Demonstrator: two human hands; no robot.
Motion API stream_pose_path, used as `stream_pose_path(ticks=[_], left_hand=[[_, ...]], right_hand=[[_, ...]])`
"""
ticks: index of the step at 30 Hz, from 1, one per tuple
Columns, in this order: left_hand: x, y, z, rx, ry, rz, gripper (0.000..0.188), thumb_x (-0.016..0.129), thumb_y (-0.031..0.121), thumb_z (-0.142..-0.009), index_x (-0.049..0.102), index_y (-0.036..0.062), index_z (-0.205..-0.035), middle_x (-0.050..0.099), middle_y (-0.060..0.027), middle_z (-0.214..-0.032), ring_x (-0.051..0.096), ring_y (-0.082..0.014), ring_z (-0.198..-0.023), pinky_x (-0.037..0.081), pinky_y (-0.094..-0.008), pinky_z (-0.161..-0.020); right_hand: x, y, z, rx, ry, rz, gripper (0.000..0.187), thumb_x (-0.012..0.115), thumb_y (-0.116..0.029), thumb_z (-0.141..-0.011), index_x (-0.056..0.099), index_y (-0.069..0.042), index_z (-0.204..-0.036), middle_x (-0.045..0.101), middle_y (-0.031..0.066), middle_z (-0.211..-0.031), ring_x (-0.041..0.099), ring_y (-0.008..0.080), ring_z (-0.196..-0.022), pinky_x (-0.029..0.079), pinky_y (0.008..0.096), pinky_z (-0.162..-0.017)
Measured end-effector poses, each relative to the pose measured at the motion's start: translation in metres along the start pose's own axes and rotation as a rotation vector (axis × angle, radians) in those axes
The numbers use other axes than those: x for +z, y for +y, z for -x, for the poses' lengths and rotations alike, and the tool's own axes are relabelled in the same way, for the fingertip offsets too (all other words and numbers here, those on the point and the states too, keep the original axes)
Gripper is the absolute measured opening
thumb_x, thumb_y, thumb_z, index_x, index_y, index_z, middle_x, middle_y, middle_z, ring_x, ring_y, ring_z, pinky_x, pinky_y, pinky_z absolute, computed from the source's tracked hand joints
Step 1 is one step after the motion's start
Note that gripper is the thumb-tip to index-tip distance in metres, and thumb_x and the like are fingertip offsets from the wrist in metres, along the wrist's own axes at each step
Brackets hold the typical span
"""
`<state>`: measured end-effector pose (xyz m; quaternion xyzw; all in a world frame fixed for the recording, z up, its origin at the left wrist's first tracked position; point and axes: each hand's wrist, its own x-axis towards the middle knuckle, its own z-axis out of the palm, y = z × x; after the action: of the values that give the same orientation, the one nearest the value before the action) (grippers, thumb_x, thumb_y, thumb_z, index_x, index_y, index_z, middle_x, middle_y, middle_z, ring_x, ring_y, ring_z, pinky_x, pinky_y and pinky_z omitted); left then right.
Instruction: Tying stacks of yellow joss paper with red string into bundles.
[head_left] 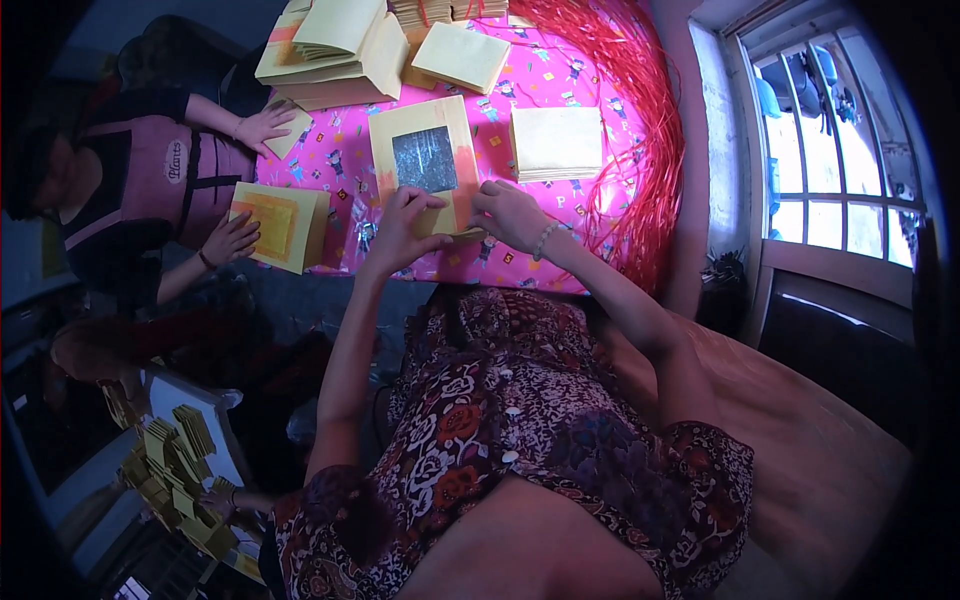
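In front of me on the table lies a yellow paper sheet or thin stack (383,150) with orange bands and a shiny silver-grey square (424,160). My left hand (402,235) grips its near edge, fingers bent over the top and thumb lower down. At the near right corner my right hand (512,217), with a beaded bracelet on its wrist, has its fingertips pinched on the paper. My fingers partly hide that near edge. A neat stack of plain yellow paper (556,143) sits just right of the sheet.
A pink patterned cloth (350,180) covers the table. Tall yellow paper stacks (330,55) stand at the back; red strips (640,130) trail down the right. At left, a co-worker's hand (232,238) rests on a yellow-orange bundle (300,235). More bundles (180,470) fill another table.
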<state>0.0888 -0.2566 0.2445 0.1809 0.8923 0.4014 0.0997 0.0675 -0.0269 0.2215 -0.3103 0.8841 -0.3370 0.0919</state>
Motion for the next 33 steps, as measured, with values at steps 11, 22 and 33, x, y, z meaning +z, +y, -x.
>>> stream_pose_path(ticks=[11,22,33], left_hand=[[-0.004,-0.005,0.000,0.000,-0.010,0.034,0.050,0.082,0.026,-0.066,0.061,0.0086,-0.108,0.050,-0.0075,-0.104,0.052,-0.0245,-0.101,0.045,-0.0343,-0.088],[-0.038,-0.001,-0.002,0.073,-0.077,-0.176,0.056,0.081,0.032,-0.065,0.059,0.0079,-0.111,0.056,-0.0094,-0.112,0.051,-0.0283,-0.108,0.040,-0.0387,-0.096],[-0.063,-0.048,-0.017,0.010,0.183,-0.139,0.022,0.067,0.015,-0.078,0.064,0.0036,-0.097,0.063,-0.0115,-0.093,0.055,-0.0309,-0.095,0.045,-0.0386,-0.084]], right_hand=[[-0.007,-0.003,0.001,0.003,-0.044,-0.044,0.022,0.066,-0.028,-0.080,0.059,-0.008,-0.086,0.056,0.0071,-0.088,0.058,0.0261,-0.087,0.049,0.0398,-0.075],[-0.012,0.001,-0.012,-0.288,0.116,0.063,0.017,0.062,-0.017,-0.080,0.052,-0.009,-0.091,0.057,0.0060,-0.092,0.058,0.0254,-0.097,0.043,0.0408,-0.087],[-0.033,0.010,-0.043,0.029,0.000,-0.365,0.026,0.059,-0.026,-0.085,0.048,-0.006,-0.096,0.061,0.0125,-0.080,0.063,0.0324,-0.077,0.050,0.0400,-0.075]])
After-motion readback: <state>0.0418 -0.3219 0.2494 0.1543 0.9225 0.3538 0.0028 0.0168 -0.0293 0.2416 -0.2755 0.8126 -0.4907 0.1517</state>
